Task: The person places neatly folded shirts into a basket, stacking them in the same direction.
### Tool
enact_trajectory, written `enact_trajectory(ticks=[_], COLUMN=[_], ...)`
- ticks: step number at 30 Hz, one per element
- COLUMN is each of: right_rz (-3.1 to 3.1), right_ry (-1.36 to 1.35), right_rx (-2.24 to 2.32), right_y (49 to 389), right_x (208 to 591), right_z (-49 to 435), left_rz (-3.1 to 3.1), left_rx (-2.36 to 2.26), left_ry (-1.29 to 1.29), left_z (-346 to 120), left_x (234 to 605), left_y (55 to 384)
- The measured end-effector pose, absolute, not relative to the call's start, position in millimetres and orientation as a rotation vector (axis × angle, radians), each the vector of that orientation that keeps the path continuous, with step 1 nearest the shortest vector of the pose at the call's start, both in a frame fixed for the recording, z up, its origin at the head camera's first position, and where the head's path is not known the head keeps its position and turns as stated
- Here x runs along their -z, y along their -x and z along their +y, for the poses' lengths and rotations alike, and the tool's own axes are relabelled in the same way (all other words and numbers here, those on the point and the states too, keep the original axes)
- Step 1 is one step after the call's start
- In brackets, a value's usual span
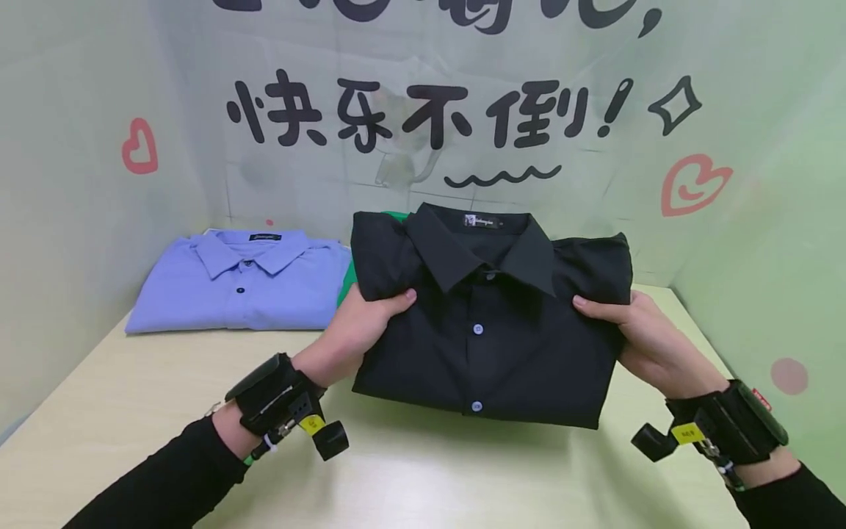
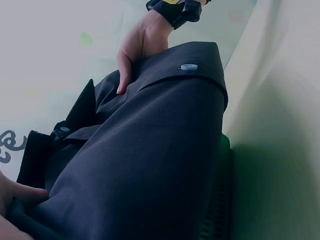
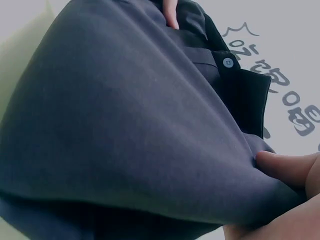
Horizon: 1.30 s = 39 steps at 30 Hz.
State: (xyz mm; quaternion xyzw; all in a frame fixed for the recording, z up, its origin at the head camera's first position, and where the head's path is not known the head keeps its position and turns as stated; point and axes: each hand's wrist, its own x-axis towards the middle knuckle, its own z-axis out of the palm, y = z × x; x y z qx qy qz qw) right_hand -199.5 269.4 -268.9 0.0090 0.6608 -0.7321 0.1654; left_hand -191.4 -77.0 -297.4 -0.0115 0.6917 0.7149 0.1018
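Note:
A folded black shirt (image 1: pixel 429 345) with a collar and pale buttons is held up off the table, tilted toward the head camera. My left hand (image 1: pixel 353 327) grips its left side, thumb on the front and the other fingers hidden behind the cloth. On the opposite side my right hand (image 1: pixel 651 342) holds the shirt the same way, thumb in front. Both thumbs also show against the dark fabric in the wrist views. Behind the shirt a green thing (image 1: pixel 347 283) is mostly covered; in the left wrist view a green edge with holes (image 2: pixel 225 150) shows beneath the shirt.
A folded blue shirt (image 1: pixel 192 294) with dark buttons lies at the back left of the pale table (image 1: pixel 165 389). A printed cloth backdrop (image 1: pixel 529 162) with dark lettering and hearts stands along the back and both sides.

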Motion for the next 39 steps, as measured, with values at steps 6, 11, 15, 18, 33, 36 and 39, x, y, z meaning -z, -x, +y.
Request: enact_trajectory(ticks=[6,11,15,18,33,36,39], right_rz=[1.926,1.9,1.873,1.875,1.927,1.956,1.991], right_ry=[0.009,-0.025,-0.079,-0.102,-0.284,-0.283,-0.248], right_rx=[2.002,1.963,1.939,1.927,1.841,1.799,1.77], right_y=[217,235,249,258,298,302,307], right_x=[252,238,233,234,244,246,246], right_z=[259,249,242,239,232,230,230], left_rz=[1.985,1.928,1.917,1.927,1.884,1.803,1.728], left_rx=[-2.11,-2.08,-2.031,-1.989,-1.81,-1.792,-1.778], left_ry=[0.047,0.089,0.15,0.191,0.355,0.391,0.414], left_z=[-88,-95,-98,-99,-95,-97,-97], left_x=[281,266,259,255,254,257,258], left_y=[206,222,237,248,302,309,314])
